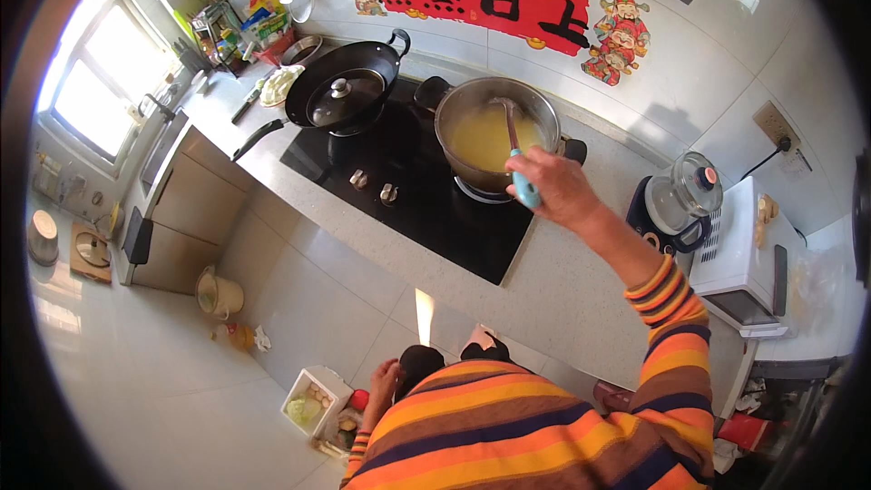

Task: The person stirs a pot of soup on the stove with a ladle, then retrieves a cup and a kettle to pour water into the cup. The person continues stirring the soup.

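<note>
My right hand (561, 187) grips the light-blue handle (523, 184) of a ladle (507, 116). The ladle's head dips into pale yellow, steaming liquid (476, 136) in a deep metal pot (446, 150). This pot stands on the right burner of a black glass cooktop (422, 197). Low at my side hangs my left hand (386, 378), away from the counter, its fingers partly curled; whether it holds anything small is hard to make out. On the left burner rests a black wok (384, 71), tilted, with a knobbed glass lid (347, 99) in it.
A plate of white food (280, 85) and a knife (243, 109) lie left of the wok. To the right stand a glass kettle (680, 190) and a white microwave oven (738, 252). A white box (306, 384) with eggs and a cabbage sits on the floor. The wok's handle (258, 136) overhangs the counter edge.
</note>
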`<action>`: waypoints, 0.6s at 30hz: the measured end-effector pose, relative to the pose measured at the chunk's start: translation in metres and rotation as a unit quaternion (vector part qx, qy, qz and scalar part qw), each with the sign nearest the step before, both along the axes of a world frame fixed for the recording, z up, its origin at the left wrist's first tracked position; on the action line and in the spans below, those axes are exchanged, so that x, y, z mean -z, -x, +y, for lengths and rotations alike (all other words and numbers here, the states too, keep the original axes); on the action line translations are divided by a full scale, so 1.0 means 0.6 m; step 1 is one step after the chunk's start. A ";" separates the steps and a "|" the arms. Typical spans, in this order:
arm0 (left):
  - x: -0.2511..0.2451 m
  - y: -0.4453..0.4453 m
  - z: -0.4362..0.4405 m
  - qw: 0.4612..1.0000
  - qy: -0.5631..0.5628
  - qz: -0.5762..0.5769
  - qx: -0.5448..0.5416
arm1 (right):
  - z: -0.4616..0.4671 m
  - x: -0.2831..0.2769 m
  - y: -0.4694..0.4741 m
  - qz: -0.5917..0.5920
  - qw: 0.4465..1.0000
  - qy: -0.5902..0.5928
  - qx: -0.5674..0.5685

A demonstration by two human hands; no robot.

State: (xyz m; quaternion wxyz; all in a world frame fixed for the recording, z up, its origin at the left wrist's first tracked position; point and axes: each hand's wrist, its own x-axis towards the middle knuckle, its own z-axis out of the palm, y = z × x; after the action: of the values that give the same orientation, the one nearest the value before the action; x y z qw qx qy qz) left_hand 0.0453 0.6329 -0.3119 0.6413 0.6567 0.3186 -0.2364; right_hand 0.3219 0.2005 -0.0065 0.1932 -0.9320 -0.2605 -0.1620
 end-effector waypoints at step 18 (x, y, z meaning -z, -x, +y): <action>-0.040 -0.548 0.028 0.946 -0.116 -0.095 -0.287 | -0.061 -0.106 -0.007 0.279 0.784 -0.500 0.238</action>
State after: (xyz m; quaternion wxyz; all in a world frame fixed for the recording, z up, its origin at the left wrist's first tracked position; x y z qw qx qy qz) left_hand 0.3739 0.6499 -0.2878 0.6287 0.6264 0.4569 0.0596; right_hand 0.3260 0.1639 0.0569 0.6518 -0.7417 0.1524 -0.0429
